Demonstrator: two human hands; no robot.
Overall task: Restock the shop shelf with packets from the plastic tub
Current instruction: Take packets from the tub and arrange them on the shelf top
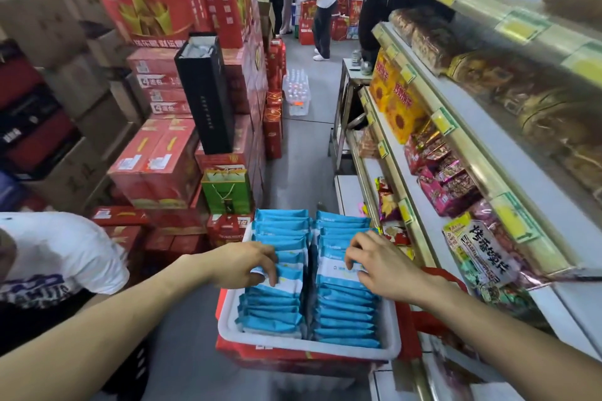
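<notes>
Down in the narrow aisle, beside the tiered shop shelf (475, 166), a white rectangular plastic tub (306, 347) is seen resting on a red printed carton (293, 363). The tub is filled with blue-and-white plastic packets (342, 312), stood on edge in two close rows that run away from the camera. The left hand (242, 262) is laid on the left row, about midway along it; its grip is narrow, with the fingers curled over the top edges and one packet pinched against the thumb. The right hand (378, 265) is set on the right row at about the same depth, its fingers hooked over the tops of several packets and its thumb pressed to their near side, so that a small bunch is held. The shelf on the right is stocked with bagged snacks, yellow sunflower-printed boxes (395, 101) and wrapped loaves. Across the aisle, red cardboard cartons (163, 159) are stacked high, with a tall black box (205, 91) and a green paper gift bag (226, 190) leaning against them. A person in a white printed T-shirt (58, 254) is seen at the left edge.
</notes>
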